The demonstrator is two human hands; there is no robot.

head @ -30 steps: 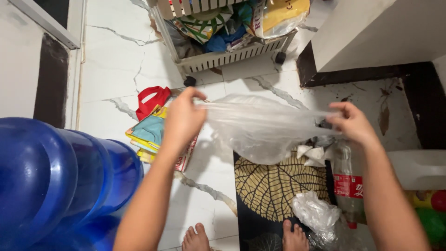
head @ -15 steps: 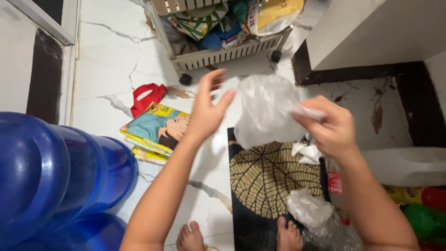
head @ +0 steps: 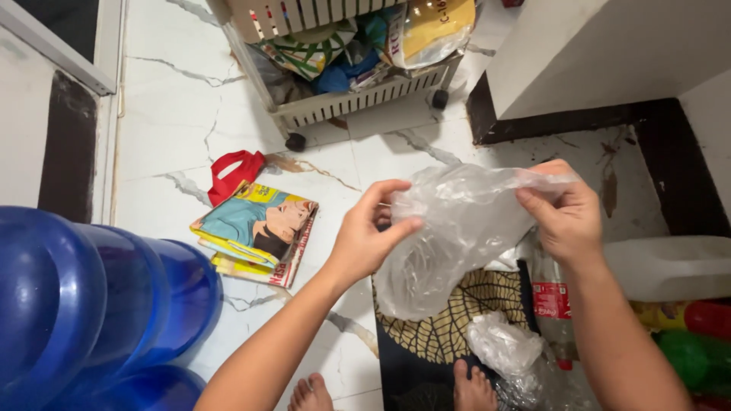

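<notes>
Two hands are gripping one clear plastic bag (head: 449, 236) above the leaf-patterned mat (head: 457, 320): the left hand (head: 367, 240) is pinching its side while the right hand (head: 567, 217) is clutching the top edge, spreading it.

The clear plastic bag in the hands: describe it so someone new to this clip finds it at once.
Start at the black floor mat with the gold leaf pattern. Above it the left hand and right hand hold the clear plastic bag between them. Unlike the crumpled bag lying on the mat, it is off the floor.
</notes>
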